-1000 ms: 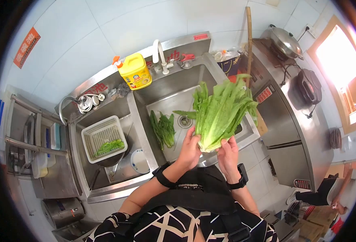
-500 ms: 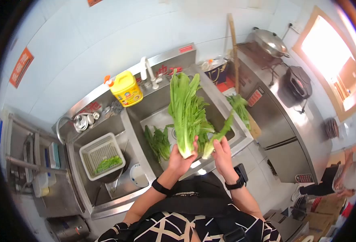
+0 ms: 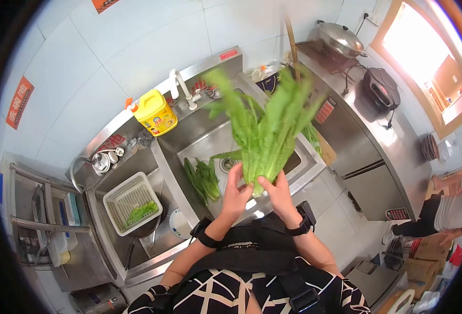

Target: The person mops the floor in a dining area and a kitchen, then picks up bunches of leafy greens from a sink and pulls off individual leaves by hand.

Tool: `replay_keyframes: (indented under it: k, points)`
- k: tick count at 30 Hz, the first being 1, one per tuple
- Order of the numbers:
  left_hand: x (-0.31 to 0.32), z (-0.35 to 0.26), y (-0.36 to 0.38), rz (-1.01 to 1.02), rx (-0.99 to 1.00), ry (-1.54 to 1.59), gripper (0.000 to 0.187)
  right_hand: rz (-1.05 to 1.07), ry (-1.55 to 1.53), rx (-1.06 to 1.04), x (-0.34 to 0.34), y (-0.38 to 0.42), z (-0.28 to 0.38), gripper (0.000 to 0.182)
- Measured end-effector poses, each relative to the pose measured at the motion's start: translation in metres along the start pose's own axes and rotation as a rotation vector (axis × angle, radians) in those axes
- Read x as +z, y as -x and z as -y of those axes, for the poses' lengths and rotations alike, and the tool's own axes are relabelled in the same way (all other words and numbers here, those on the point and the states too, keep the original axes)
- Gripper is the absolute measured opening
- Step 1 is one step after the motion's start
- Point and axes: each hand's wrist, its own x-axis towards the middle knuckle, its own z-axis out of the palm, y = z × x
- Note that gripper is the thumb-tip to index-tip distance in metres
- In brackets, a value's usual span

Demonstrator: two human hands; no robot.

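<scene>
Both my hands hold a head of long-leaf lettuce (image 3: 265,141) by its pale base, over the front of the right sink basin (image 3: 191,137). My left hand (image 3: 236,198) grips the base from the left, thumb near the stem. On the other side my right hand (image 3: 279,198) presses its thumb and fingers around the same base. The leaves fan upward and outward, their tips smeared by motion. Several loose lettuce leaves (image 3: 203,180) lie on the basin floor to the left of the drain (image 3: 227,165).
A white basket (image 3: 117,201) with green pieces sits in the left basin. Behind stand a yellow jug (image 3: 156,114) and a white faucet (image 3: 184,89). Greens (image 3: 312,138) lie right of the sink. A steel counter (image 3: 385,141) carries a lidded pan (image 3: 340,39). Another person (image 3: 440,214) is far right.
My right hand has moved from a separate leaf strip to the lettuce base beside my left hand. The leaves have swung rightward and spread apart. My view has shifted slightly.
</scene>
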Motion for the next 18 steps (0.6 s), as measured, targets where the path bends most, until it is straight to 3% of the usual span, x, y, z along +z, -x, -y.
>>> replay_keyframes:
  k: [1,2,4,7,11,18]
  points:
    - [0.0,-0.007,0.0,-0.056,0.006,-0.314,0.053,-0.01,-0.196,0.052,-0.003,0.002,-0.004,0.045]
    - [0.002,-0.012,0.002,-0.057,0.0,-0.31,0.053,-0.02,-0.39,0.106,-0.005,0.005,-0.006,0.046]
    - [0.008,-0.016,0.004,-0.148,0.099,-0.442,0.047,-0.026,-0.459,0.151,-0.008,0.011,-0.001,0.043]
    - [0.011,-0.007,0.004,-0.049,0.132,-0.473,0.036,-0.078,-0.539,0.118,-0.01,0.015,-0.012,0.047]
    - [0.014,-0.006,0.003,-0.06,0.197,-0.457,0.028,-0.167,-0.547,0.05,-0.008,0.02,-0.019,0.047]
    - [0.015,-0.002,0.004,-0.03,0.031,-0.235,0.026,-0.2,-0.631,0.077,-0.009,0.023,-0.015,0.046]
